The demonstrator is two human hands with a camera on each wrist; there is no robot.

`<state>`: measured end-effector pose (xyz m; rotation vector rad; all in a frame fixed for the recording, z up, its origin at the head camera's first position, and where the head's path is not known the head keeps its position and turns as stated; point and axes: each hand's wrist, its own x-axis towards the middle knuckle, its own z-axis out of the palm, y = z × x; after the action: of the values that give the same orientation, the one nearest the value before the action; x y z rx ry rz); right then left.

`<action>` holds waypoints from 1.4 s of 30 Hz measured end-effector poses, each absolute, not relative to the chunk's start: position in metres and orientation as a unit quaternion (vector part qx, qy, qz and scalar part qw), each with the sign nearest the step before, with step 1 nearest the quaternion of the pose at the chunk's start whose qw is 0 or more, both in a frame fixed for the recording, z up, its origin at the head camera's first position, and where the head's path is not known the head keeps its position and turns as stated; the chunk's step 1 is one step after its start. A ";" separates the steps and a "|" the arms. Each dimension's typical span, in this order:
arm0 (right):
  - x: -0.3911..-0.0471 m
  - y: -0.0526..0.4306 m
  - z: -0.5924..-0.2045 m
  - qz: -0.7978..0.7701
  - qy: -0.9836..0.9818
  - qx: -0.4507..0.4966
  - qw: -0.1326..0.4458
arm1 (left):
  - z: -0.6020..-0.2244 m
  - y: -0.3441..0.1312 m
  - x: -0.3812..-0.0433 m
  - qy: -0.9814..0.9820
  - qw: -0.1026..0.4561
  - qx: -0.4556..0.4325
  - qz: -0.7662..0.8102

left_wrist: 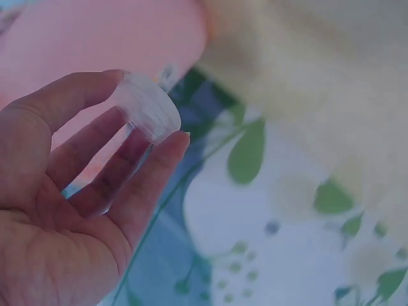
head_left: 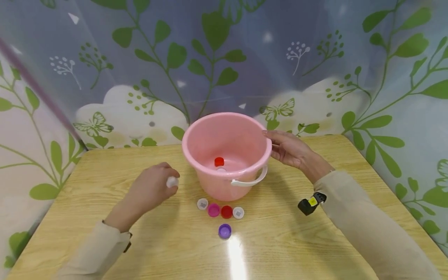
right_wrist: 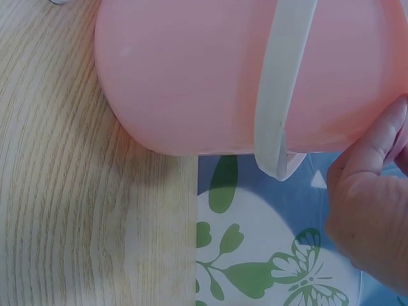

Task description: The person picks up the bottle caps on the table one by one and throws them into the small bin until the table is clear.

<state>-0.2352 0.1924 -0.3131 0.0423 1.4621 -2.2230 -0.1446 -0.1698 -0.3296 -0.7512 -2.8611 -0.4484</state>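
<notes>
The left hand (head_left: 148, 190) pinches a translucent cap (head_left: 171, 181) at the pink bucket's (head_left: 217, 186) eight o'clock; the right hand (head_left: 288, 149) grips its rim at three. Inside lie a red cap (head_left: 219, 161) and a pale cap (head_left: 221, 169). Towards six, on the worktop (head_left: 175, 241), sit a row of four caps (head_left: 214, 210) and, farther out, a purple cap (head_left: 224, 231).

Plain cream fabric sleeves (head_left: 371, 225) cover both arms. A boxy black device (head_left: 306, 208) with a yellow square patch (head_left: 313, 201) sits at the right cuff (head_left: 332, 186).
</notes>
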 end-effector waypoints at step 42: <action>-0.236 0.193 -0.314 -0.822 0.515 0.019 0.241 | -0.262 -0.070 -0.207 -0.910 0.125 -0.366 -0.149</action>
<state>-0.2362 0.1932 -0.3145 0.0510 1.4100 -2.2486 -0.2070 -0.0704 -0.2615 -1.0662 -2.6516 -0.4342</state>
